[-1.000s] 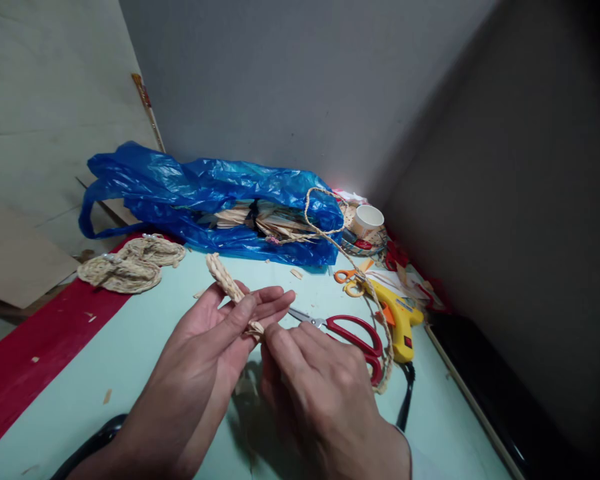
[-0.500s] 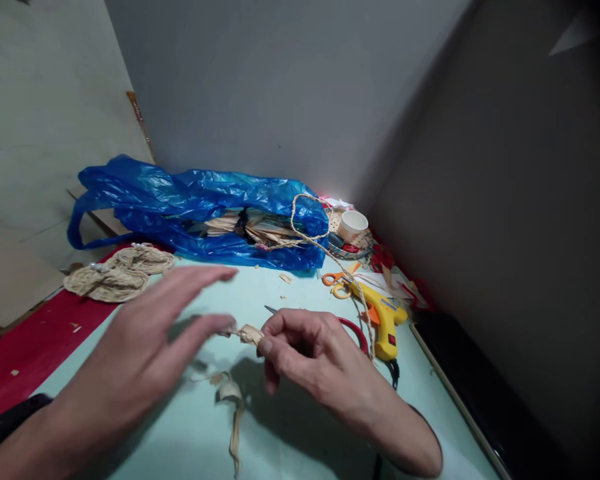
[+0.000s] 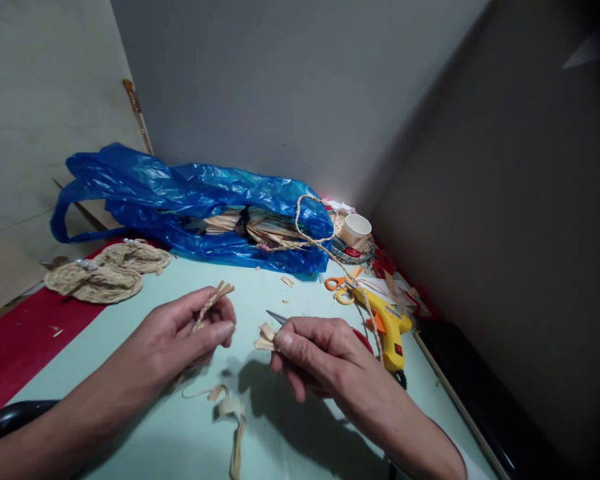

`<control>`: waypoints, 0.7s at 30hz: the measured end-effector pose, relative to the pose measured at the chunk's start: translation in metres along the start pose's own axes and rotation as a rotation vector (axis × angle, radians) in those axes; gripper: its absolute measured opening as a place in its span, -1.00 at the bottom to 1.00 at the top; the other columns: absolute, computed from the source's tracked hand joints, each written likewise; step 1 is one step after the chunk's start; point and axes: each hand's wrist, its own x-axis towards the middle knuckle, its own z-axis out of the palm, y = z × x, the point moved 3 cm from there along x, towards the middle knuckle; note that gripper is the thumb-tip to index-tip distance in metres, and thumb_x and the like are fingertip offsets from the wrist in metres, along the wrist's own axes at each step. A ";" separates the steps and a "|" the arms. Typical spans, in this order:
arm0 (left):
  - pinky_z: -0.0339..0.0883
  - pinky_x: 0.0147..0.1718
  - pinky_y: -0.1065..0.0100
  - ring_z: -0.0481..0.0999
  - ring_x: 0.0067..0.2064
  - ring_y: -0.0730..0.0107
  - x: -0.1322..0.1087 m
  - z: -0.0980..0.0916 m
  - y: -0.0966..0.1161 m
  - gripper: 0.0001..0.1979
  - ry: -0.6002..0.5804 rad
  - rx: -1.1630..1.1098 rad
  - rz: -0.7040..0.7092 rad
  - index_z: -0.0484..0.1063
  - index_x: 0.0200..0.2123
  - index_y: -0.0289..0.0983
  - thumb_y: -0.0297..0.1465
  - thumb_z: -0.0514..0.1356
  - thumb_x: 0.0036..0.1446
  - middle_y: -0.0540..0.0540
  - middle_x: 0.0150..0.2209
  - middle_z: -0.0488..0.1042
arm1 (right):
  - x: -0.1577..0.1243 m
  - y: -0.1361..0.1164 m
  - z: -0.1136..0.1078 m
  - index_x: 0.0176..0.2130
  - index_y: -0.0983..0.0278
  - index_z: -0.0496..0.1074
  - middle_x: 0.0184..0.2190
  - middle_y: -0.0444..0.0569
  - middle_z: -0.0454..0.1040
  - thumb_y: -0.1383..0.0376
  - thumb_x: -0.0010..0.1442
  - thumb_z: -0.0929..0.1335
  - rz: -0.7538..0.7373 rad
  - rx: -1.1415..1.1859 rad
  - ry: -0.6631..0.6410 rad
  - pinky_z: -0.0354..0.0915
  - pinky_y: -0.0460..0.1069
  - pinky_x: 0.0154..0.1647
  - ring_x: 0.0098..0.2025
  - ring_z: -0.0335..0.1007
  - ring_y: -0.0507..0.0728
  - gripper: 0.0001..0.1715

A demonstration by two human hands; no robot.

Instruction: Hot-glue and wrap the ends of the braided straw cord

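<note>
My left hand (image 3: pixel 193 333) is closed around a thin twisted straw cord (image 3: pixel 211 305), whose loose ends stick up past the fingers. My right hand (image 3: pixel 320 357) pinches a few short, flat straw strips (image 3: pixel 266 337) between thumb and fingertips. The two hands are apart. Behind the right hand lies a pair of scissors (image 3: pixel 276 317), its blade tip and part of a red handle showing. Below, between the hands, a curled loose straw strip (image 3: pixel 237 440) rests on the pale green tabletop (image 3: pixel 180 433).
A blue plastic bag (image 3: pixel 190 193) with straw bundles (image 3: pixel 273 230) lies at the back. Two woven straw pieces (image 3: pixel 100 280) sit at left. On the right are a yellow glue gun (image 3: pixel 391 330), orange-handled scissors (image 3: pixel 334 283), a white cup (image 3: pixel 356 229) and a long braided cord (image 3: pixel 370 300).
My left hand has gone from open, with fingers spread, to closed around the twisted cord. My right hand still pinches straw and sits slightly farther right. The view has shifted a little.
</note>
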 end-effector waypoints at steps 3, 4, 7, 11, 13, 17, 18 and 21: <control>0.34 -0.43 0.50 0.42 -0.43 0.39 -0.003 0.005 0.006 -0.81 0.052 0.199 0.137 0.62 -0.29 -0.09 -0.22 0.45 0.00 0.03 -0.41 0.54 | -0.002 0.001 0.009 -0.39 0.28 0.45 -0.62 -0.21 0.30 0.11 0.47 0.25 0.037 -0.049 -0.019 0.09 -0.13 -0.49 -0.54 0.19 -0.03 -0.54; 0.33 -0.45 0.49 0.42 -0.44 0.39 -0.005 0.006 0.008 -0.79 0.058 0.237 0.184 0.64 -0.26 -0.06 -0.21 0.46 -0.01 0.03 -0.40 0.57 | -0.003 0.001 0.011 -0.39 0.29 0.45 -0.61 -0.21 0.29 0.11 0.47 0.25 0.046 -0.070 -0.017 0.09 -0.12 -0.49 -0.54 0.19 -0.03 -0.54; 0.30 -0.50 0.46 0.49 -0.40 0.31 -0.010 0.010 0.008 -0.80 0.051 0.327 0.229 0.68 -0.24 0.02 -0.17 0.44 0.02 0.02 -0.32 0.66 | -0.004 0.000 0.013 -0.39 0.28 0.44 -0.61 -0.21 0.27 0.14 0.46 0.25 0.043 -0.147 0.014 0.05 -0.11 -0.50 -0.53 0.17 -0.03 -0.56; 0.33 -0.43 0.44 0.58 -0.32 0.25 -0.014 0.010 0.006 -0.94 0.079 0.441 0.364 0.69 -0.32 0.02 -0.23 0.40 0.09 0.03 -0.30 0.70 | -0.003 -0.002 0.012 -0.38 0.26 0.45 -0.58 -0.21 0.30 0.14 0.46 0.25 0.011 -0.183 -0.001 0.09 -0.10 -0.45 -0.49 0.21 -0.02 -0.58; 0.32 -0.40 0.45 0.57 -0.39 0.32 -0.013 0.010 0.006 -0.88 0.061 0.468 0.438 0.66 -0.41 -0.01 -0.25 0.33 0.18 0.05 -0.42 0.66 | -0.004 -0.003 0.013 -0.36 0.26 0.43 -0.53 -0.20 0.37 0.12 0.49 0.22 0.004 -0.154 -0.073 0.15 -0.10 -0.38 -0.45 0.27 -0.02 -0.56; 0.31 -0.39 0.46 0.55 -0.44 0.41 -0.009 0.007 0.004 -0.81 0.019 0.497 0.456 0.59 -0.47 -0.08 -0.30 0.29 0.21 0.11 -0.49 0.60 | -0.006 -0.007 0.015 -0.36 0.25 0.41 -0.44 -0.18 0.45 0.17 0.49 0.21 -0.018 -0.223 -0.126 0.17 -0.10 -0.30 -0.38 0.33 -0.02 -0.59; 0.31 -0.40 0.46 0.54 -0.44 0.42 -0.008 0.007 0.004 -0.81 0.011 0.504 0.453 0.58 -0.47 -0.09 -0.32 0.27 0.21 0.11 -0.49 0.59 | -0.007 -0.008 0.015 -0.34 0.25 0.42 -0.43 -0.18 0.45 0.18 0.47 0.24 -0.022 -0.256 -0.115 0.16 -0.09 -0.31 -0.38 0.32 -0.01 -0.63; 0.30 -0.42 0.48 0.51 -0.46 0.46 -0.009 0.007 0.005 -0.80 0.007 0.486 0.423 0.54 -0.48 -0.13 -0.33 0.23 0.21 0.13 -0.51 0.55 | -0.008 -0.008 0.017 -0.28 0.22 0.46 -0.44 -0.20 0.45 0.21 0.40 0.30 -0.052 -0.319 -0.043 0.11 -0.08 -0.36 -0.39 0.30 0.00 -0.77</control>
